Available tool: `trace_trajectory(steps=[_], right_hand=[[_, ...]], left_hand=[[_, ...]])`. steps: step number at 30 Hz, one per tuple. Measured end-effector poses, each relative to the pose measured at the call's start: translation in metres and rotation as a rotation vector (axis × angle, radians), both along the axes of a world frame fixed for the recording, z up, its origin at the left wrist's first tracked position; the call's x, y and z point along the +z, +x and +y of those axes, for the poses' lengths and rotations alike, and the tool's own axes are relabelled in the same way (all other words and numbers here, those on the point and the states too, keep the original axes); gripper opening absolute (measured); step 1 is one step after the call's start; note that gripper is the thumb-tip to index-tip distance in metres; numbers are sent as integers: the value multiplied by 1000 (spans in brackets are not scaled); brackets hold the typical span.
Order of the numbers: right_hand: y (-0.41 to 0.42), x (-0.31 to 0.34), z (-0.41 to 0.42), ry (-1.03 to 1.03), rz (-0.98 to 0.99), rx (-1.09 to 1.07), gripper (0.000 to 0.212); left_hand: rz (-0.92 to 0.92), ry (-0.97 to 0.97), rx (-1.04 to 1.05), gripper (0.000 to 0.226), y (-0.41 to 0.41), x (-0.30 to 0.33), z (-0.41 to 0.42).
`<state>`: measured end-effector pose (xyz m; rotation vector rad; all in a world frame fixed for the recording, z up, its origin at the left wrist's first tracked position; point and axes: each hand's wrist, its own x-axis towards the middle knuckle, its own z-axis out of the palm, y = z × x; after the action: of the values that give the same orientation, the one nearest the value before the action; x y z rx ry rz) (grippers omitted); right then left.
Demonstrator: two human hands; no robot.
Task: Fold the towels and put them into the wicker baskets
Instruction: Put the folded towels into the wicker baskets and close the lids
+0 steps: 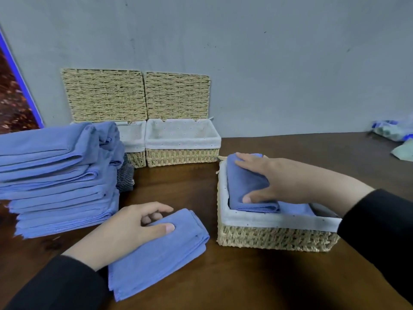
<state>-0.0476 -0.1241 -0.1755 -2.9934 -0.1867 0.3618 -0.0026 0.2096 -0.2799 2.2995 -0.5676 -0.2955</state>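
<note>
A folded blue towel (156, 251) lies on the dark wooden table in front of me. My left hand (125, 229) grips its far end, thumb on top and fingers curled over the edge. At the right stands a white-lined wicker basket (274, 233). My right hand (274, 177) holds a folded blue towel (243, 184) inside the basket at its left side, thumb curled round the near fold. Another blue towel (295, 209) lies lower in the basket beside it.
A tall stack of blue towels (58, 175) fills the left side. Two lined wicker baskets with raised lids, one (182, 151) and the other (131, 142), stand against the grey wall. Pale cloths (395, 133) lie at the far right table edge.
</note>
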Motion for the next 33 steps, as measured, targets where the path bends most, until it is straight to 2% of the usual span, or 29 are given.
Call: trace_trajectory(steps=[4,11,18,21,24,27,30,31,33], right_hand=[[3,-5,1,-81,85,2,87],[10,-17,-4,-61,200,9,91],[1,-23,-7,-2,62,27,88],[-1,-23,-8,65,22,-1,89],[-15,-12,-6,236,-210,-55,73],[-39,4,8,512,-474,-94,53],[-55,15,23,697,-507,-94,43],[-57,16,25,734,-441,-102,51],[-61,17,26,839,-271,-136,83]], left_hand=[[3,-19,14,31,-1,0,-1],[68,26,-33,21,-3,8,-5],[125,205,-48,43,1,14,-4],[123,193,-30,56,-1,17,-2],[154,66,34,68,-9,27,2],[221,-180,133,66,-22,45,1],[219,-430,188,51,-36,72,-23],[219,-524,197,44,-41,82,-37],[235,-681,209,37,-47,95,-70]])
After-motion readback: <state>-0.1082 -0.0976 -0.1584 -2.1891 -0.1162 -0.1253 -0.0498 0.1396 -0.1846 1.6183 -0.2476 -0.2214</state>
